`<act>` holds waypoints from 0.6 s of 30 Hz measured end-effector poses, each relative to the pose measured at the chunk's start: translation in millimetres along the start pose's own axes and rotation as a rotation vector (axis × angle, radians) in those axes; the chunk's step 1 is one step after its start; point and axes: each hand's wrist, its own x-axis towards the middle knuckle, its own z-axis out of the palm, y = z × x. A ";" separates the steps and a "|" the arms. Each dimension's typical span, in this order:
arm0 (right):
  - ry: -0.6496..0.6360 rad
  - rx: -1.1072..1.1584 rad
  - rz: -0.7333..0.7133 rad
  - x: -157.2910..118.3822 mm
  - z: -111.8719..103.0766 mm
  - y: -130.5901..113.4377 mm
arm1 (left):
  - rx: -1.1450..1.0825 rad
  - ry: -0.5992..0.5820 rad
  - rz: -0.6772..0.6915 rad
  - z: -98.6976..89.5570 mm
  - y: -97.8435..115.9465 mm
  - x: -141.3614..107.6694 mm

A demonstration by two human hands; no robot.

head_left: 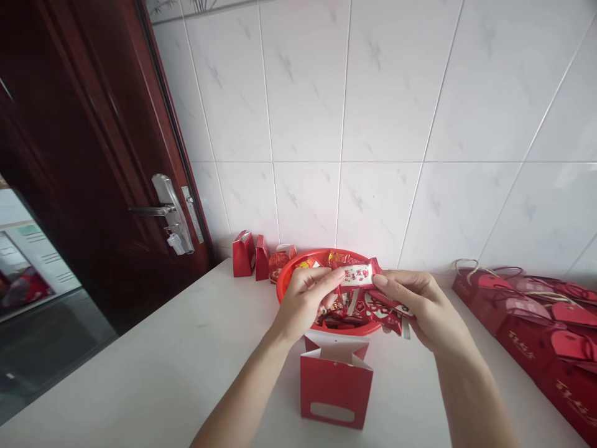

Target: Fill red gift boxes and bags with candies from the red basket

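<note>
Red box (pixel 336 389): nearest, upright, top open, at 6 o'clock between the forearms; pale oval panel (pixel 332 412) on its front.
Packet (pixel 357 275): held up between both hands at 12 o'clock from the box's mouth, long axis roughly 9 to 3; neither hand clearly nearer.
Left hand (pixel 305 297): pinching the packet's 9 o'clock end.
Right hand (pixel 423 305): thumb at its 3 o'clock end, fingers gripping extra packets (pixel 386 317), number hard to tell.
Red basket (pixel 281 291): just beyond, heaped with wrappers (pixel 345 312).
Writing: red Chinese characters on the packet, 发 rightmost; gold script on gift boxes (pixel 506 326) at 3 o'clock.
</note>
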 end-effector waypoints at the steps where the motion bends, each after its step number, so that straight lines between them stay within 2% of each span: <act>1: -0.005 0.005 0.008 -0.2 0.2 -0.8 | -0.005 -0.001 -0.012 -0.4 -0.3 0.8; 10: -0.042 0.068 0.057 0.8 1.9 -4.8 | -0.162 -0.025 -0.119 1.9 1.7 5.4; 18: -0.061 0.106 0.083 3.3 1.2 -5.3 | -0.215 -0.004 -0.181 7.5 6.9 6.8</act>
